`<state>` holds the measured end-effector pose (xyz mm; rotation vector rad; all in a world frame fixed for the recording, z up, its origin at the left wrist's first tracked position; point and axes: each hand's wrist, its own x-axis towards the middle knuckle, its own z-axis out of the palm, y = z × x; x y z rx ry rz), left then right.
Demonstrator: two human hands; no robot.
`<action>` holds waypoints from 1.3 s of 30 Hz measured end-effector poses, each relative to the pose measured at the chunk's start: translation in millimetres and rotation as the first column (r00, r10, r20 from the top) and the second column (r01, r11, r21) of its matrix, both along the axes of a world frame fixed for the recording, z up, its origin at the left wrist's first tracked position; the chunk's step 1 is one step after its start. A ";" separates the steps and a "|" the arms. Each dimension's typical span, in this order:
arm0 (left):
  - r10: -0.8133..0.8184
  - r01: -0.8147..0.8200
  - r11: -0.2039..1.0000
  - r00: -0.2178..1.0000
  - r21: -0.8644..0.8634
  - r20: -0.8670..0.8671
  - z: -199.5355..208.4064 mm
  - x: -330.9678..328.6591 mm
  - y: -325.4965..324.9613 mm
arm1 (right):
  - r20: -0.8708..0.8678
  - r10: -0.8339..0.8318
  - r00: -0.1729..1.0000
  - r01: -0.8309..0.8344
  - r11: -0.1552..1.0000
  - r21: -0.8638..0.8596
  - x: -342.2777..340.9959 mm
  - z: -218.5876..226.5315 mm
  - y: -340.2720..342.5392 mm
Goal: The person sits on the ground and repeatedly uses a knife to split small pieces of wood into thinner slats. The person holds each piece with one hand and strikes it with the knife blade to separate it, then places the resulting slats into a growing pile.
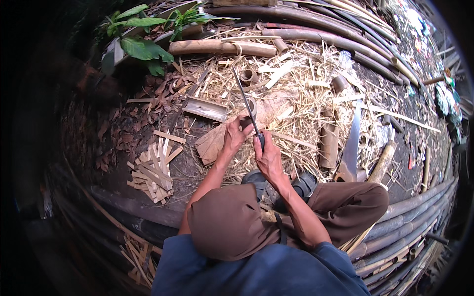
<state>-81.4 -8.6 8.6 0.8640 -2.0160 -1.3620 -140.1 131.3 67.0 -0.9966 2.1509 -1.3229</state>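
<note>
In my right hand (269, 155) is the dark handle of a long, narrow-bladed knife (244, 96). Its blade slants up and away to the left, crossing just past the fingers of my left hand (235, 134). Those fingers close round a short piece of bamboo (253, 105), partly hidden by blade and fingers, above a worn wooden block (211, 142). Left of the block's far part lies a split half of bamboo (205, 109). A short bamboo ring (248, 77) sits beyond the blade tip among shavings.
Cut bamboo slats (155, 170) are heaped at left. To the right are a bamboo tube (328, 140), a hand saw (352, 140) and another bamboo length (383, 162). Shavings (301, 101) cover the ground. Long poles (316, 37) lie across the back; a leafy plant (140, 47) stands far left.
</note>
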 end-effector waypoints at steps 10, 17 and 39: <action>-0.046 0.039 0.990 0.998 -0.133 -0.050 2.6 -2.6 -10.5 | -0.120 -0.010 0.993 -0.004 0.993 -0.114 -11.8 -4.7 4.2; 0.028 0.068 0.946 0.957 0.317 -0.288 70.4 -3.6 1.0 | -0.119 0.050 0.992 -0.060 0.995 -0.080 -25.5 57.5 3.0; -0.321 0.337 0.882 0.941 -0.329 0.103 4.8 -16.3 24.9 | -0.032 0.010 0.999 0.004 0.922 0.388 -33.7 -106.2 55.3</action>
